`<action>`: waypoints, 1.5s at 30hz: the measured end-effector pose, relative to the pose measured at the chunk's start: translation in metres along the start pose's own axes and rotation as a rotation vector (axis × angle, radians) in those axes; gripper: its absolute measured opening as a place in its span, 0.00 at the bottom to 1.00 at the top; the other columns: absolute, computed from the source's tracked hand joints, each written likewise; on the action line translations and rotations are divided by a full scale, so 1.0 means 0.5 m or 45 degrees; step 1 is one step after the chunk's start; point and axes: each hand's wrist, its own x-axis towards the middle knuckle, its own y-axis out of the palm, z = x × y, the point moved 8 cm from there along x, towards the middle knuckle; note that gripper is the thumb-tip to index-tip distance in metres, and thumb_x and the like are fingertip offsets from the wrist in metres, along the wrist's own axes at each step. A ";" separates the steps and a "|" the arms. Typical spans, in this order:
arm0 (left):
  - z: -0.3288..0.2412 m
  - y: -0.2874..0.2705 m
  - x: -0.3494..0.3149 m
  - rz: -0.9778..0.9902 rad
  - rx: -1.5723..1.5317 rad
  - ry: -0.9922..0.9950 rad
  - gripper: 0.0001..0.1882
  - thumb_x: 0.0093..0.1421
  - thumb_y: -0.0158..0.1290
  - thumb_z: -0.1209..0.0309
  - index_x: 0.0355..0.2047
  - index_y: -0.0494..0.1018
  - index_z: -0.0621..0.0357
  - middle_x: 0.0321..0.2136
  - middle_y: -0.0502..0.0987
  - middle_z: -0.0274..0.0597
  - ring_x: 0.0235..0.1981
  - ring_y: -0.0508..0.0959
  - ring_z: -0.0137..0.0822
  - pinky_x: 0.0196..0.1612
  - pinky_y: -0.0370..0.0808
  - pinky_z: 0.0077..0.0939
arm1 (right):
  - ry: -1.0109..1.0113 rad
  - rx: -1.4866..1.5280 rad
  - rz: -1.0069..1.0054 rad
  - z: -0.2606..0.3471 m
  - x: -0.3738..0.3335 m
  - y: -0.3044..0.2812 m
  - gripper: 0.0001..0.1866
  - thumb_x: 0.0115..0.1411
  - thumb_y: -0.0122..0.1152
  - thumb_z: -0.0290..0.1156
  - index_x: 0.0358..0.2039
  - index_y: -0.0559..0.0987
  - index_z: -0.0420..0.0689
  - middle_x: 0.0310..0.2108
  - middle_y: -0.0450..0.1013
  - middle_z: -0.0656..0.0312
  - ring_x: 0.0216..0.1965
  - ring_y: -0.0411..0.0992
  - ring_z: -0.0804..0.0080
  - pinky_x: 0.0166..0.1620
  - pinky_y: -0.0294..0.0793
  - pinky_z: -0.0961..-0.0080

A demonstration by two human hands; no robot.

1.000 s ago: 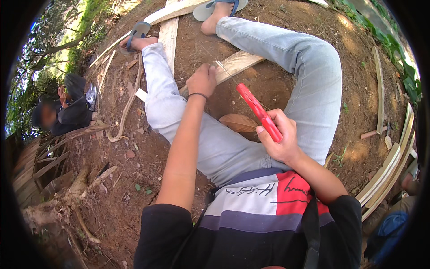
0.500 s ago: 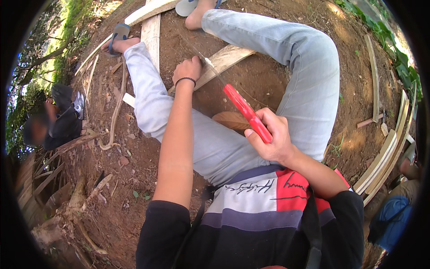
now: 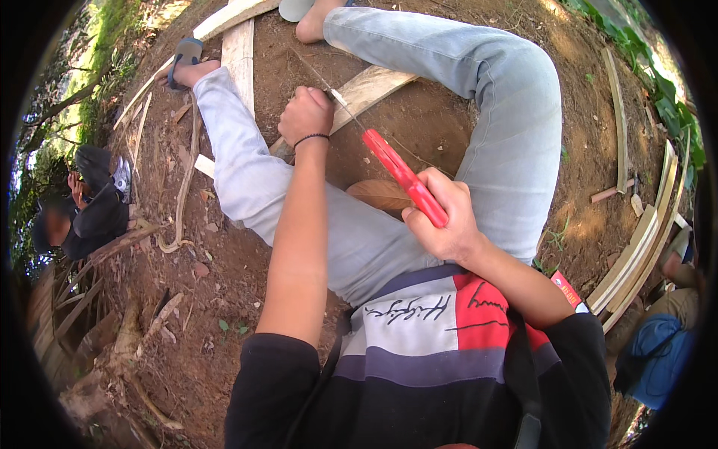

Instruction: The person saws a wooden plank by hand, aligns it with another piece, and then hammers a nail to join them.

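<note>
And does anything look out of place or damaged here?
Nothing looks clearly damaged. Mildly odd: a large brown leaf lies between the legs, near the right hand; it looks unrelated to the red-handled tool and plank.

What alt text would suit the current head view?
Someone's right grip holds a red-handled tool, its thin blade crossing a pale wooden board; the left grip is curled at the board. Jeans-clad legs frame brown soil.

Brown soil (image 3: 238, 299) carries pale boards (image 3: 238, 67), a curved stick (image 3: 191, 172) and a dry leaf (image 3: 379, 194).
</note>
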 end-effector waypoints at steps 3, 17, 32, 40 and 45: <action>0.013 0.009 0.008 0.034 0.040 -0.029 0.21 0.60 0.38 0.57 0.33 0.78 0.57 0.32 0.80 0.58 0.36 0.81 0.59 0.42 0.76 0.53 | -0.037 -0.004 0.042 0.012 -0.035 -0.022 0.08 0.46 0.57 0.21 0.29 0.71 0.39 0.14 0.62 0.58 0.14 0.65 0.64 0.22 0.64 0.71; 0.006 0.009 -0.002 -0.036 0.010 0.031 0.21 0.58 0.39 0.58 0.30 0.79 0.58 0.29 0.81 0.57 0.32 0.82 0.56 0.37 0.78 0.50 | -0.008 0.042 0.045 -0.054 0.005 -0.027 0.05 0.46 0.54 0.21 0.26 0.71 0.38 0.14 0.64 0.60 0.15 0.62 0.74 0.22 0.63 0.73; 0.011 -0.003 -0.001 -0.064 -0.052 0.015 0.20 0.57 0.41 0.58 0.29 0.79 0.57 0.28 0.81 0.54 0.30 0.82 0.55 0.35 0.78 0.49 | -0.130 -0.039 -0.010 -0.028 0.149 -0.002 0.06 0.46 0.56 0.22 0.27 0.72 0.38 0.17 0.68 0.62 0.20 0.67 0.79 0.26 0.67 0.78; 0.015 0.000 0.001 -0.057 -0.083 -0.001 0.20 0.57 0.42 0.58 0.29 0.79 0.57 0.28 0.81 0.54 0.31 0.82 0.55 0.35 0.78 0.48 | -0.020 0.106 -0.089 -0.109 0.184 0.044 0.07 0.45 0.58 0.24 0.27 0.73 0.38 0.17 0.65 0.64 0.21 0.61 0.81 0.26 0.64 0.78; 0.014 -0.006 -0.002 -0.047 -0.097 -0.018 0.20 0.57 0.42 0.58 0.28 0.79 0.57 0.27 0.81 0.54 0.31 0.82 0.55 0.35 0.78 0.48 | -0.068 0.114 -0.097 -0.112 0.218 0.077 0.06 0.45 0.58 0.24 0.27 0.73 0.38 0.17 0.66 0.63 0.21 0.62 0.80 0.27 0.65 0.77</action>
